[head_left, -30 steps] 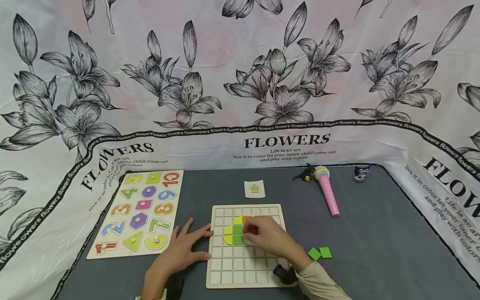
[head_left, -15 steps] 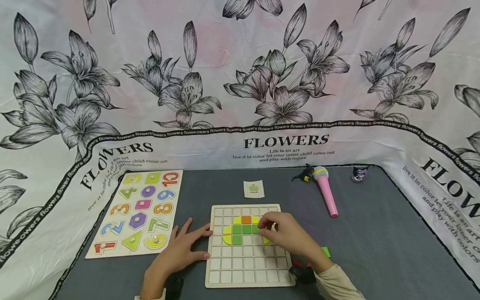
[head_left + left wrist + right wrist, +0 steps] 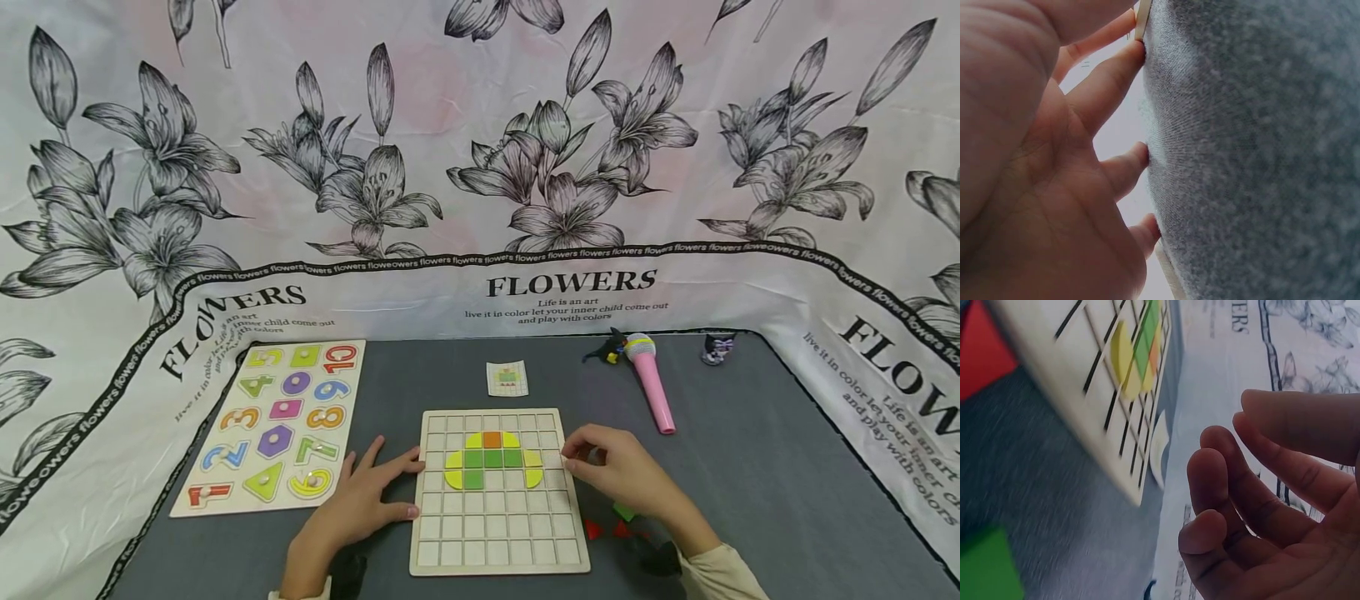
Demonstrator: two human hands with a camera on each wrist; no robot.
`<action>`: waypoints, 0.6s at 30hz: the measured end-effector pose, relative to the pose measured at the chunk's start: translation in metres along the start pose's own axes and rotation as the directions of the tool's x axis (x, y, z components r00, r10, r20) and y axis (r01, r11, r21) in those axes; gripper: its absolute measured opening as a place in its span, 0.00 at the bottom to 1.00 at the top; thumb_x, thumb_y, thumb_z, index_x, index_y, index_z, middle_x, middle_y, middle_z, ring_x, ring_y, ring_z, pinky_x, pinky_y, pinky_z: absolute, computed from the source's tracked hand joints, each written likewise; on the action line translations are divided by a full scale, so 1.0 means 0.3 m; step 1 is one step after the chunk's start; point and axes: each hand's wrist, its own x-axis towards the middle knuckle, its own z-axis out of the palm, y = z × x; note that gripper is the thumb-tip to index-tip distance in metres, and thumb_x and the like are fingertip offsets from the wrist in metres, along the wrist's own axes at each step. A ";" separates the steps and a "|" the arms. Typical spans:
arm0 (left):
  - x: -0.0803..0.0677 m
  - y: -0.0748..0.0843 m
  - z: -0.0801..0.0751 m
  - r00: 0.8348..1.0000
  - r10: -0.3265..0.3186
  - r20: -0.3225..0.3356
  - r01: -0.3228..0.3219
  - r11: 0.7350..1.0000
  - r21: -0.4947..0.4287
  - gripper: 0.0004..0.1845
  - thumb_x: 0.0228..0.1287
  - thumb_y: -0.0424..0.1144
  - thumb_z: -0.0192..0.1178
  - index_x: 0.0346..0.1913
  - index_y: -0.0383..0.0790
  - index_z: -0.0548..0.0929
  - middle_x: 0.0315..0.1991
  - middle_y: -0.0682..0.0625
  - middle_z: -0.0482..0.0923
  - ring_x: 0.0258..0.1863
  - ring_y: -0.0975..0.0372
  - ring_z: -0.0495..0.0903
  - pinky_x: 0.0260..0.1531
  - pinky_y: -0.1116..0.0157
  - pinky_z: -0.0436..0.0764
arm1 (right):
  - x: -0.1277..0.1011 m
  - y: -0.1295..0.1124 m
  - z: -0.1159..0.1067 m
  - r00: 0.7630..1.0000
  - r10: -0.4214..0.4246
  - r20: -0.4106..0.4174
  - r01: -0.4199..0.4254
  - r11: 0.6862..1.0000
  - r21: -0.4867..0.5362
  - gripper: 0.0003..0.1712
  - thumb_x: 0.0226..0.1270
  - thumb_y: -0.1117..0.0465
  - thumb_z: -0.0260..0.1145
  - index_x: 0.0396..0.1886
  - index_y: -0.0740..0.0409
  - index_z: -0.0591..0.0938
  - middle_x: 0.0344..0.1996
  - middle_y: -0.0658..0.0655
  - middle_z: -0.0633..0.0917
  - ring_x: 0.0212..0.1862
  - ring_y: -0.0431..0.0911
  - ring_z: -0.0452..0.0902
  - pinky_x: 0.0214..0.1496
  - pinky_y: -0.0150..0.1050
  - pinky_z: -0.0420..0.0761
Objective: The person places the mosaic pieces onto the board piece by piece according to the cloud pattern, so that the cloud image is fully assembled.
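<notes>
A pale square grid board [image 3: 498, 529] lies on the dark table. On it sit several green square tiles [image 3: 492, 459], an orange square tile [image 3: 491, 440] and yellow rounded tiles [image 3: 533, 477] at the sides and top. My left hand [image 3: 369, 490] is spread out, its thumb and a fingertip touching the board's left edge; in the left wrist view the other fingertips [image 3: 1138, 153] rest on the grey cloth. Just off the board's right edge, my right hand [image 3: 618, 467] hovers with loosely bent fingers and nothing between them. A green tile [image 3: 624, 510] and red tiles [image 3: 592, 529] lie below it, partly hidden.
A number puzzle board [image 3: 270, 433] lies left of my left hand. Behind the grid board is a small pattern card [image 3: 507, 378]. A pink toy microphone [image 3: 654, 387], a black figure [image 3: 611, 347] and a dark purple figure [image 3: 717, 348] stand or lie at the back right.
My right hand has moved rightward off the board, uncovering the orange tile, more green tiles and the yellow tiles on the right. The left hand stays at the board's edge.
</notes>
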 end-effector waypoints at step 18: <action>-0.005 0.003 -0.003 1.000 -0.003 0.000 0.003 1.000 -0.007 0.43 0.60 0.49 0.80 0.78 0.45 0.76 0.70 0.52 0.80 0.84 0.34 0.42 0.73 0.26 0.32 | -0.116 0.122 -0.103 0.984 -0.020 0.178 0.042 0.992 -0.119 0.17 0.67 0.62 0.79 0.53 0.50 0.87 0.50 0.46 0.83 0.52 0.46 0.78 0.52 0.45 0.82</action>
